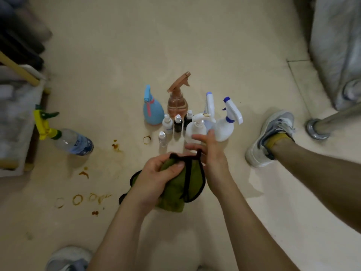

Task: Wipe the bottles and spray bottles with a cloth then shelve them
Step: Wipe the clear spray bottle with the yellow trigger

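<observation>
A green cloth [187, 184] with black trim hangs between my hands above the floor. My left hand [156, 173] grips its bunched top, thumb pressed on the fabric. My right hand [210, 153] pinches the cloth's black edge at the upper right corner. Just beyond stand a blue spray bottle [153, 110], a brown spray bottle [177, 103], a white pump bottle [196, 128], a white spray bottle [226, 124] with a blue nozzle, and several small bottles [168, 124]. A clear bottle [75, 142] with a yellow trigger head stands apart at the left.
Brown ring stains [78, 199] mark the pale floor at the lower left. A low shelf [17, 122] lines the left edge. My right shoe [271, 137] and a metal pole base [317, 130] sit at the right, under grey covered furniture [336, 45].
</observation>
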